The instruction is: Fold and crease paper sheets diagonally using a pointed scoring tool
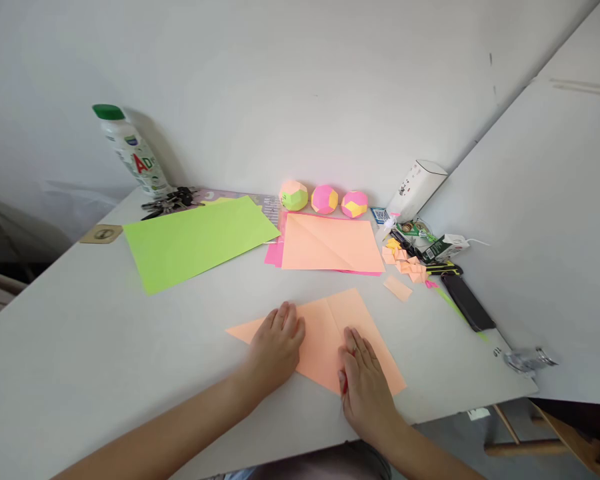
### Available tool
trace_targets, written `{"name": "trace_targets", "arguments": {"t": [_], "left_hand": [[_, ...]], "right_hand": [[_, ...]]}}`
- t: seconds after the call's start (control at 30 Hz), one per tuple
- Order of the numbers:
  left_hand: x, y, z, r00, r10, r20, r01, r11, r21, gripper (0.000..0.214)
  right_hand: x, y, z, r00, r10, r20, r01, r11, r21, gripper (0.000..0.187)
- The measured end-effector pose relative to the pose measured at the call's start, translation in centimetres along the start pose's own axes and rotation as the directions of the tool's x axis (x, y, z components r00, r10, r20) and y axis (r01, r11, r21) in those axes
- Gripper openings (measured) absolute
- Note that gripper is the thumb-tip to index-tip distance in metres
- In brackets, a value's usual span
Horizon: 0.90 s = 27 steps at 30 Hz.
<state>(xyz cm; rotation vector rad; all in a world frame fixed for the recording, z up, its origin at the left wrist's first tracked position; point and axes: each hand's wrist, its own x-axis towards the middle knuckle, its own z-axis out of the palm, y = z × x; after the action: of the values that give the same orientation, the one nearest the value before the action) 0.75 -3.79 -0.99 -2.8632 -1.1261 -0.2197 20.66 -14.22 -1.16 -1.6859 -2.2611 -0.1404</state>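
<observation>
A folded peach sheet of paper [320,357] lies on the table in front of me, its left end drawn out to a point and a crease running through it. My left hand [279,339] rests on its left part, fingers laid over the paper and pressing it down. My right hand [363,383] lies on the right part, knuckles bent, closed around a slim red object [345,384] mostly hidden in the palm; I cannot make out its kind. Beyond them lies a stack of peach sheets [330,243] over pink ones. A small peach strip [398,288] lies to the right.
Green sheets [200,243] lie back left, near keys [173,200] and a white bottle [136,157]. Three paper balls [325,199] line the wall. At right are folded peach pieces [405,260], a white roll [416,190], a black case [467,302] and a clear bottle [527,360].
</observation>
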Motion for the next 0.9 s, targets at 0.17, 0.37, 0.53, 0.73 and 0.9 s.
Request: {"name": "trace_targets", "arguments": {"t": [0.17,0.37,0.53,0.73,0.9], "left_hand": [[3.8,3.2,0.3,0.998,0.051,0.041,-0.051,0.999,0.016,0.040],[4.4,4.4,0.6,0.999,-0.022,0.046,0.023,0.999,-0.023,0.038],[4.1,3.9,0.1,1.000,0.006,0.015,-0.004,0.995,-0.096,0.030],[3.7,3.1,0.9,0.993,0.023,-0.115,-0.048,0.975,-0.218,0.028],[3.8,3.2,1.1,0.990,0.015,-0.137,-0.048,0.969,-0.241,0.032]], "right_hand": [[-0.2,0.0,0.1,1.000,0.011,-0.002,-0.011,1.000,0.024,0.036],[-2.9,0.6,-0.9,1.000,-0.002,0.015,0.001,1.000,0.021,0.042],[-5.6,1.6,-1.7,1.000,0.000,0.016,0.000,1.000,0.011,0.045],[-4.8,3.7,-4.3,0.999,-0.040,0.018,0.037,0.986,0.163,0.015],[1.0,6.1,-6.3,0.983,0.016,0.183,-0.120,0.807,0.578,0.020]]}}
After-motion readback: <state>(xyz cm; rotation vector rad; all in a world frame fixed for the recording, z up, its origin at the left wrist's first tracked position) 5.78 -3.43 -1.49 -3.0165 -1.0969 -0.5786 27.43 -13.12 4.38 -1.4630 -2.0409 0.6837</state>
